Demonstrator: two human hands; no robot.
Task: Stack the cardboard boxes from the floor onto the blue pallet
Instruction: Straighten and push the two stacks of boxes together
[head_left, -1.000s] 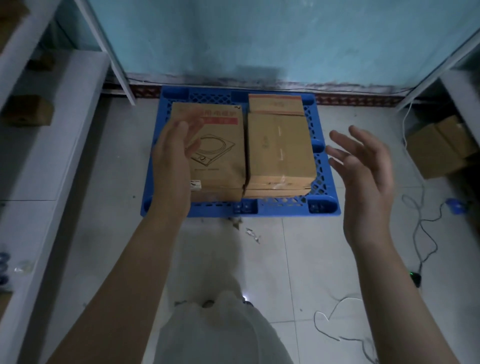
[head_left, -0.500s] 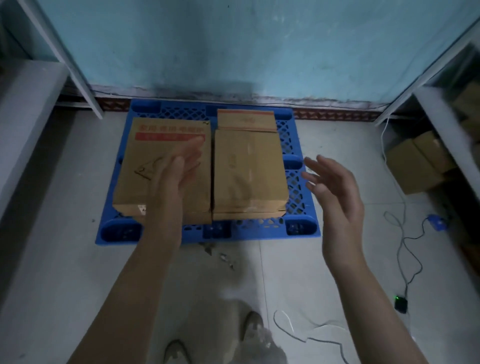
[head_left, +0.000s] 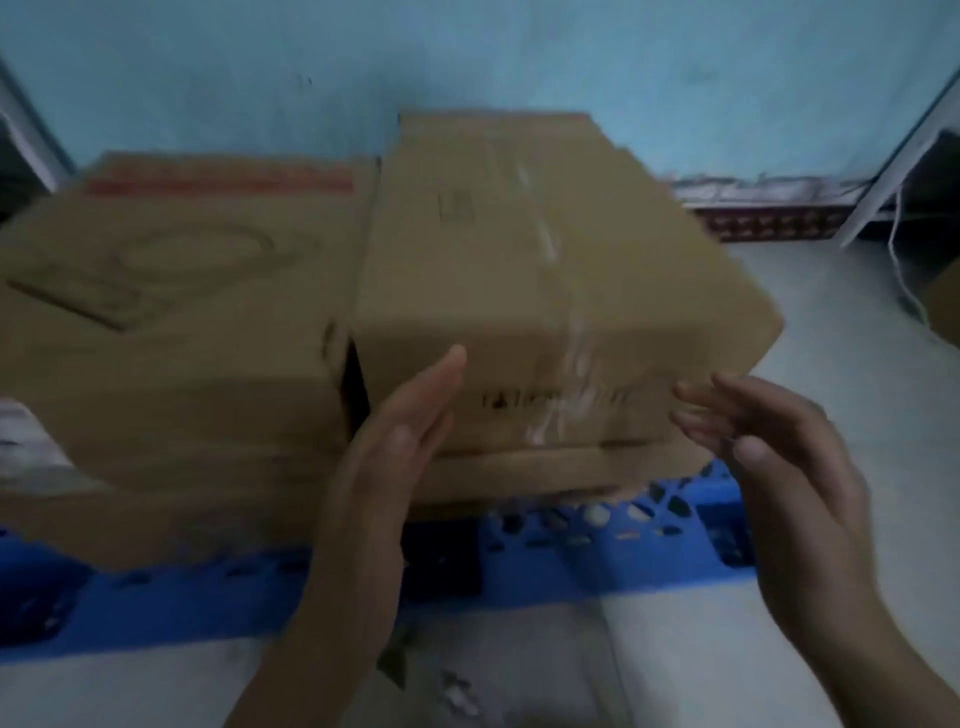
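pale blue wall (head_left: 519, 62) and a grey floor (head_left: 831, 322) frame a blue pallet (head_left: 545, 566) loaded with cardboard boxes, seen close up and blurred by motion. a wide left box (head_left: 171, 322) with a red band along its far top edge and a faint printed outline on its lid sits on the pallet's left part. just beside it, with a dark gap between them at the near corner, a taped right box (head_left: 545, 260) stands on top of a flatter lower box (head_left: 545, 473) whose front edge shows beneath it; a strip of clear tape runs down the upper carton's lid and front face. the person's left hand (head_left: 400, 431) is held flat, fingers together and pointing up, at the near left corner of the taped box, its fingertips overlapping the front face; whether it presses the cardboard cannot be told through the blur. the right hand (head_left: 769, 447) is spread and slightly curled, palm turned inward, near the box's lower right corner, fingertips close to the cardboard but contact unclear. neither hand grips anything. at far right a white cord (head_left: 896, 249) hangs beside a white shelf post (head_left: 904, 171), and part of another carton (head_left: 945, 301) shows at the frame's edge on the floor.
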